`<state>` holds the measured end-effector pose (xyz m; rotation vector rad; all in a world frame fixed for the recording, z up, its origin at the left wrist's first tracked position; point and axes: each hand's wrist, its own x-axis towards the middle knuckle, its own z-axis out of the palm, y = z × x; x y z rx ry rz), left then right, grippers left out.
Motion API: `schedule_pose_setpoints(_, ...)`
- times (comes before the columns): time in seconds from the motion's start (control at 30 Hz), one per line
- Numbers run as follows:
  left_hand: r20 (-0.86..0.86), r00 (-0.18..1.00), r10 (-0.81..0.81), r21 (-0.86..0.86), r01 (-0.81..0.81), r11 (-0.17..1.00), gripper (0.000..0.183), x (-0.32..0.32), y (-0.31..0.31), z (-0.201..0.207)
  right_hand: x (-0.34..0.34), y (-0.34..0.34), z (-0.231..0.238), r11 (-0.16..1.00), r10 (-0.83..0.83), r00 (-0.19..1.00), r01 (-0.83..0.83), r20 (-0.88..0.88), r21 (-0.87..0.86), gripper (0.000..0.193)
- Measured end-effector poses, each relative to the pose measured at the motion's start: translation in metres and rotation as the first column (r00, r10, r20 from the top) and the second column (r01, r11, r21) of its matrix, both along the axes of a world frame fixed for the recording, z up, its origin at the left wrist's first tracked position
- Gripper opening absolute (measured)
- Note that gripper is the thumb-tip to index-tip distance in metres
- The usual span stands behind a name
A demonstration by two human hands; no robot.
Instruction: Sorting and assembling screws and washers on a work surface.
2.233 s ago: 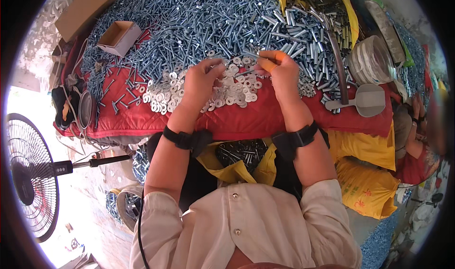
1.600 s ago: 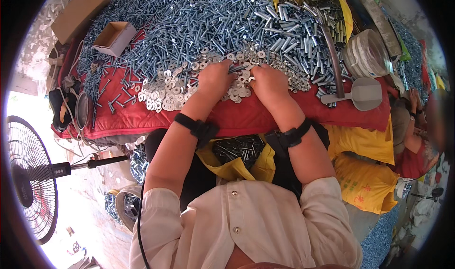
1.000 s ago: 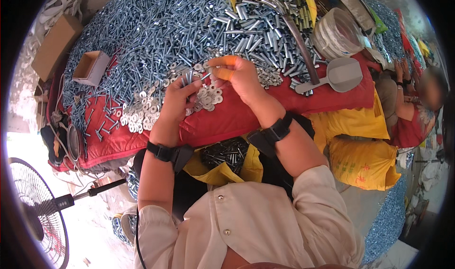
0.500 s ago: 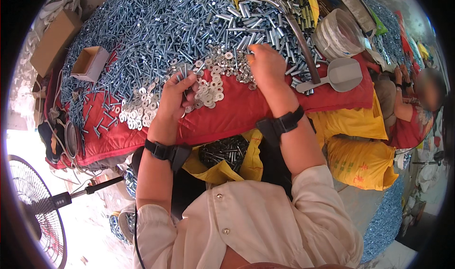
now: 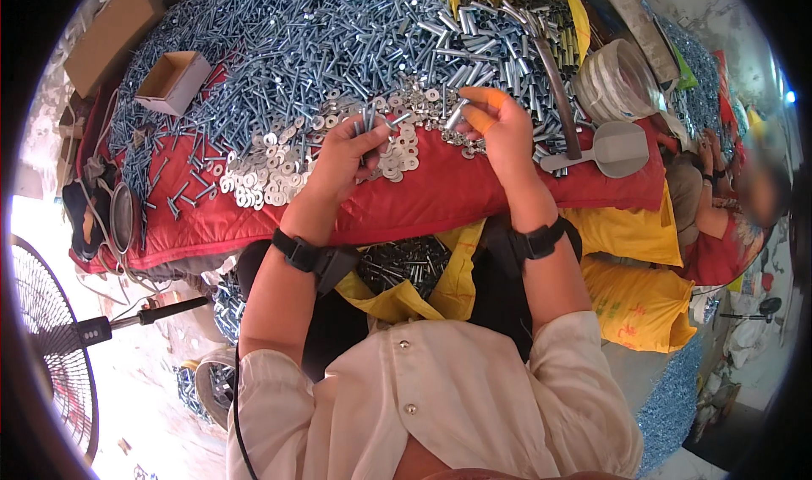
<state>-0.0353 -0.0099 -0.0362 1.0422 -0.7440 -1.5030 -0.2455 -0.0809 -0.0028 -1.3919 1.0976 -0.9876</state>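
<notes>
Partly hidden in the hands (image 5: pixel 343 157) (image 5: pixel 508 139) — bolts (image 5: pixel 367 120), metal tube (image 5: pixel 457 115)

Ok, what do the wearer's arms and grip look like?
Cream sleeves end near the elbows. Each forearm has a black strap with a blocky unit; a thin black cable runs along the left sleeve. Orange covers wrap two digits of the right grip.

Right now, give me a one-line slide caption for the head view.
Left hand holding bolts, right hand holding a metal tube, beside washers scattered on red cloth.
</notes>
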Motion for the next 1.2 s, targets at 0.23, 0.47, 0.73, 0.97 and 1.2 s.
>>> schedule_pose_setpoints(0.23,0.037,0.999,-0.03,0.019,0.029,0.999,0.013,-0.008,0.0,0.003,0.013,0.012,-0.004,0.995,0.088,0.944,-0.095,0.319,0.006,0.019)
schedule_pose_setpoints(0.47,0.099,0.995,0.004,0.047,-0.008,0.999,0.019,-0.008,0.003,0.01,0.021,0.009,-0.01,0.97,0.237,0.955,-0.224,0.177,-0.093,0.022)
schedule_pose_setpoints(0.73,0.266,0.961,-0.077,0.001,0.08,0.997,0.026,-0.011,0.005,0.001,0.034,0.006,-0.017,0.942,0.324,0.94,-0.331,-0.105,-0.056,0.016)
schedule_pose_setpoints(0.97,0.218,0.969,0.117,0.034,-0.127,0.991,0.016,0.013,0.0,0.009,0.054,0.0,-0.033,0.647,-0.067,0.779,-0.442,-0.624,-0.621,0.011)
schedule_pose_setpoints(1.2,0.209,0.975,0.077,0.035,-0.086,0.996,0.017,0.015,0.001,0.004,0.057,0.003,-0.048,0.763,-0.111,0.738,-0.366,-0.665,-0.533,0.012)
